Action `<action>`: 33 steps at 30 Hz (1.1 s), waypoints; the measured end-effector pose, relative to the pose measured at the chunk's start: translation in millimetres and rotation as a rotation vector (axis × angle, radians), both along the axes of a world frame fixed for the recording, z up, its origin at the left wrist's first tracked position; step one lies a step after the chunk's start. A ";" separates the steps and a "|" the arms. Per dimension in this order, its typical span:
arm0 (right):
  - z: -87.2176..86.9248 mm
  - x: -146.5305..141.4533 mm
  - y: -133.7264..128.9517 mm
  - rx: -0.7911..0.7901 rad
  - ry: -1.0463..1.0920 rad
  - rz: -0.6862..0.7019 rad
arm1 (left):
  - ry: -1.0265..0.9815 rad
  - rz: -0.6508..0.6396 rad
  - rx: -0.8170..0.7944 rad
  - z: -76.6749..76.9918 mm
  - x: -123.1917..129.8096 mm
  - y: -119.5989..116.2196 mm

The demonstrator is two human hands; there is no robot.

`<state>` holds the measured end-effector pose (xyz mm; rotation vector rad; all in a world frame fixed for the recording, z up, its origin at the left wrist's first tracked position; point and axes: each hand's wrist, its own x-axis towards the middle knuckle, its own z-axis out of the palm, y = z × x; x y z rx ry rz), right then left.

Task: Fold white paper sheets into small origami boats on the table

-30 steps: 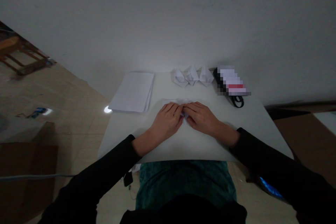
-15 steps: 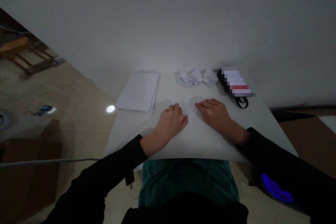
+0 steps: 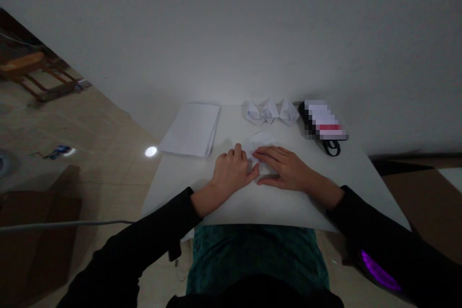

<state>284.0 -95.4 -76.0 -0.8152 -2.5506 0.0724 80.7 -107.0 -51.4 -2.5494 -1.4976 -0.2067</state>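
Note:
A folded piece of white paper [image 3: 262, 136] lies on the white table [image 3: 231, 207] between my hands. My left hand [image 3: 232, 168] is at its left side, fingers bent and thumb against the paper's lower edge. Across the paper's right part rests my right hand [image 3: 285, 167], its fingers stretched out and the thumb spread apart below them. My fingers hide much of the paper. Behind it, three folded white paper shapes [image 3: 270, 111] stand in a row.
A stack of white sheets [image 3: 191, 129] lies at the table's left. At the back right is a black item with a strap [image 3: 331, 147], partly pixelated. A wall [image 3: 231, 33] rises behind the table. Brown boxes [image 3: 39, 236] stand on the floor at left.
My right hand has moved left and down onto the paper, and its fingers and thumb have spread. More of the paper shows behind my hands. My left hand has barely shifted.

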 end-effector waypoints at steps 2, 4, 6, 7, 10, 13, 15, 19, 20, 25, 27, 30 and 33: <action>1.6 0.3 1.5 0.015 -0.010 -0.049 | -0.004 -0.044 -0.013 -0.2 -1.2 1.4; 1.2 0.6 2.8 0.052 -0.031 -0.087 | -0.021 -0.108 -0.010 -0.9 -2.0 2.2; -1.7 0.9 4.0 0.116 -0.062 -0.111 | -0.061 -0.176 0.000 -2.0 -2.1 2.5; -3.8 1.3 4.5 0.150 -0.078 -0.118 | -0.090 -0.207 0.000 -2.6 -2.2 2.7; -9.2 4.0 6.9 0.212 -0.102 -0.106 | -0.220 -0.277 -0.025 -4.3 -3.1 4.9; -8.0 8.9 10.5 0.184 -0.076 -0.062 | -0.354 -0.334 -0.060 -6.2 -6.1 10.1; -3.9 12.2 13.1 0.124 -0.040 -0.031 | -0.409 -0.377 -0.110 -7.5 -8.8 14.5; -0.3 14.7 15.8 0.053 -0.012 -0.007 | -0.525 -0.409 -0.229 -8.9 -14.2 22.1; -1.3 14.4 15.7 0.075 -0.014 -0.006 | -0.574 -0.404 -0.253 -9.2 -15.3 23.5; -8.2 10.7 12.8 0.201 -0.049 0.025 | -0.801 -0.376 -0.375 -13.8 -19.8 30.5; -8.6 9.6 11.3 0.231 -0.056 0.019 | -0.846 -0.366 -0.414 -17.1 -21.4 34.2; -8.4 9.7 9.1 0.220 -0.045 0.011 | -0.854 -0.395 -0.498 -19.9 -23.4 40.1; -9.1 11.5 6.9 0.175 -0.017 0.008 | -0.731 -0.425 -0.412 -15.6 -24.5 43.5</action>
